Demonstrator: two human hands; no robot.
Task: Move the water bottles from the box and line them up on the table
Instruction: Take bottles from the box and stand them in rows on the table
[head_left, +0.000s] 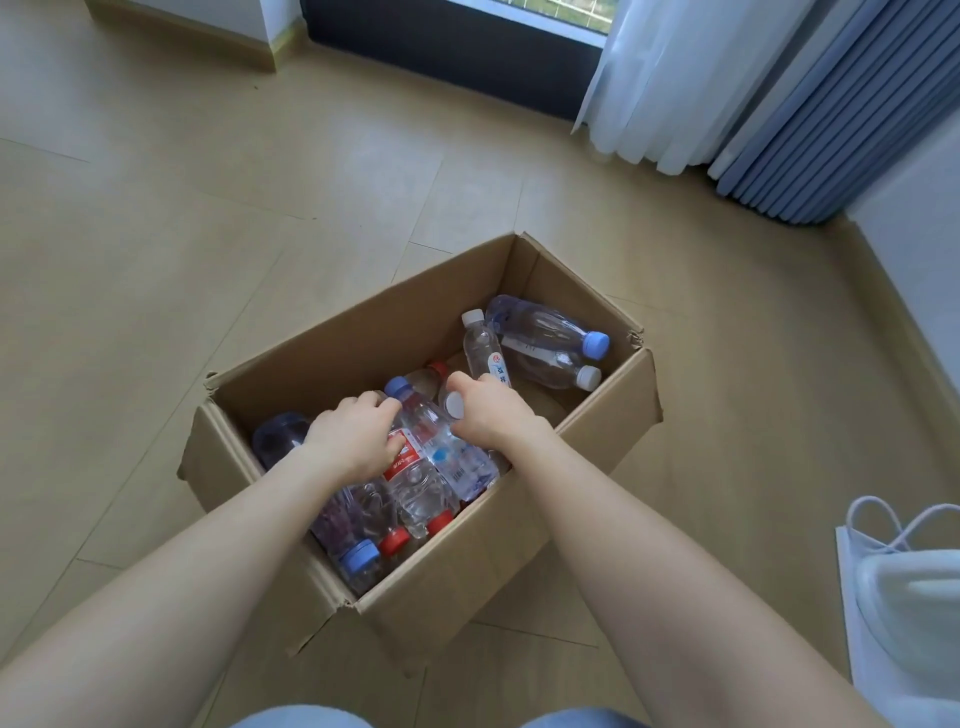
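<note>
An open cardboard box (519, 540) stands on the floor below me, holding several clear water bottles with blue, red and white caps. Both my hands are inside it. My left hand (353, 436) is closed around a red-labelled bottle (408, 457) in the middle of the pile. My right hand (491, 410) is closed on a white-capped bottle (456, 404) beside a blue-capped bottle (436, 431). More bottles lie at the far end (545, 332) and at the near end (363, 551). No table is in view.
Light wooden floor (208, 234) surrounds the box. A white bag with cord handles (904, 587) sits at the right. White and blue curtains (753, 93) hang at the back right before a dark window frame. My knees show at the bottom edge.
</note>
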